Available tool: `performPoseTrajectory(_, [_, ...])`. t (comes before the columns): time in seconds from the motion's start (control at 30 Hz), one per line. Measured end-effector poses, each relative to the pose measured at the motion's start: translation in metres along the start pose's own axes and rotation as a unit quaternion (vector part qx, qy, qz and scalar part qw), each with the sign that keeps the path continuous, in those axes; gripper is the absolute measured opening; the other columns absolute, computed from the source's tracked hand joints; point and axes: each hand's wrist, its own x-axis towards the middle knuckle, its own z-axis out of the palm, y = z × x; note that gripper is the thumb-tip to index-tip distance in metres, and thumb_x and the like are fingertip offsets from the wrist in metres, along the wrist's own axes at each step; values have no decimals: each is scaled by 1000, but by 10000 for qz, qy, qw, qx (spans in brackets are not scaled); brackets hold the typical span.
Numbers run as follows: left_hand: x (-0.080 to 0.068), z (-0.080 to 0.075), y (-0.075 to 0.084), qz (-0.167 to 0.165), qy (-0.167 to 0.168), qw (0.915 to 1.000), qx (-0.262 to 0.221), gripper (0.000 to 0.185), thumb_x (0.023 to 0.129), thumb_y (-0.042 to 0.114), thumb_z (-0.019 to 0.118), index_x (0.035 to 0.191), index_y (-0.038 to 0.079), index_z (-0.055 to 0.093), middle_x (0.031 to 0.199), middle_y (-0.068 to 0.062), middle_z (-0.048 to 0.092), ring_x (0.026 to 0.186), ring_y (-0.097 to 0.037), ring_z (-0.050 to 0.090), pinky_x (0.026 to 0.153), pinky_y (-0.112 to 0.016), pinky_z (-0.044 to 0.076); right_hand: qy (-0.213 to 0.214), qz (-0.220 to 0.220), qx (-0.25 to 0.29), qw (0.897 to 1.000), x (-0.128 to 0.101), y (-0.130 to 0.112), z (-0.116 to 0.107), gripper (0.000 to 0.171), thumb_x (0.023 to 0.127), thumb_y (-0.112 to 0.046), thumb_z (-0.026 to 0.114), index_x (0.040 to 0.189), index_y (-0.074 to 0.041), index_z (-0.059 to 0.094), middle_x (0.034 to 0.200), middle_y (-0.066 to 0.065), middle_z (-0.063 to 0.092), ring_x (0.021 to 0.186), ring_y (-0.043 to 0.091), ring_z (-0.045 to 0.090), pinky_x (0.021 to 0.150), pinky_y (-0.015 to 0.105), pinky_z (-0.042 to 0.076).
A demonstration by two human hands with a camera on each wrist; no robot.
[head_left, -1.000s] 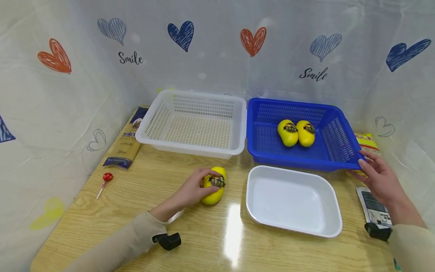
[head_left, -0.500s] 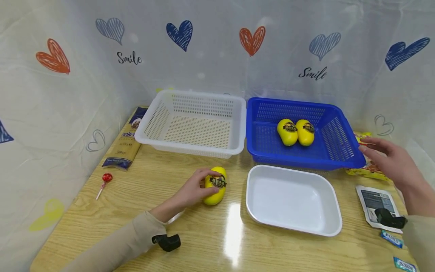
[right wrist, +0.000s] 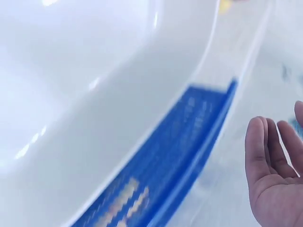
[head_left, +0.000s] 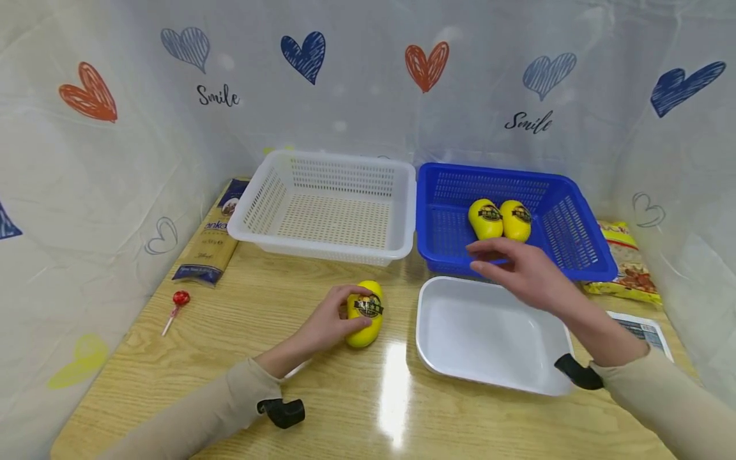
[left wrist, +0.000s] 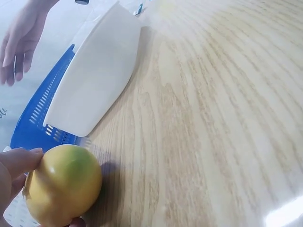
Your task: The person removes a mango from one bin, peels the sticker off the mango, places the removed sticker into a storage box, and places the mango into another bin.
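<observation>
At lower centre, the left hand [head_left: 328,322] is grasping a yellow mango [head_left: 367,312] on the table [head_left: 230,358]; the right hand [head_left: 517,271], fingers relaxed, is hovering over the white tray [head_left: 489,364].

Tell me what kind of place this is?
Likely a staged tabletop booth, not a home or shop: a heart-print curtain closes in the wooden table on three sides, and a white basket, blue basket and white tray sit neatly laid out among yellow fruits and snack packets.

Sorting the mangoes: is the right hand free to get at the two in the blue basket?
Probably yes: the right hand hovers open above the blue basket's near rim, nothing covering the two mangoes.
</observation>
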Motion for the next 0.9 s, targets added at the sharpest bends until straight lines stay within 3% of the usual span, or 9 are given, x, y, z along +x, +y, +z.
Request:
performPoseTrajectory(0.13, [0,1,-1,-72,103,9996,-241,46,84,8,76,127,11,60,134,-17,43,110,-28,54,85,-34,53,-432,-322,391,9978,16,-19,34,32,97,-25,64,124,-9,65,118,6,67,105,19,64,88,34,54])
performPoseTrajectory(0.33, [-1,2,-3,-308,201,9975,-609,60,83,8,78,137,10,51,138,-21,43,107,-31,58,80,-36,55,-926,-578,771,9910,32,-39,71,31,96,-21,65,122,-5,66,114,4,68,102,18,64,86,30,54])
performPoseTrajectory(0.6, [-1,3,-2,-392,345,9978,-412,60,82,13,80,136,15,54,138,-13,50,115,-31,57,84,-37,54,-1078,-652,651,9899,50,-48,99,28,95,-22,66,117,-5,69,109,4,70,98,15,65,86,31,54])
performPoseTrajectory(0.7, [-2,3,-1,-439,455,9973,-375,60,81,14,80,136,14,56,134,-14,55,115,-31,58,85,-38,54,-1055,-522,660,9909,57,-52,107,27,94,-24,66,115,-6,71,106,2,71,96,14,65,84,31,54])
performPoseTrajectory(0.9, [-3,3,0,-549,583,9964,-285,58,81,16,81,135,15,57,139,-10,52,118,-31,57,87,-38,53,-976,25,1062,9895,65,-58,122,29,94,-25,66,116,-7,70,104,1,71,95,14,66,84,32,53])
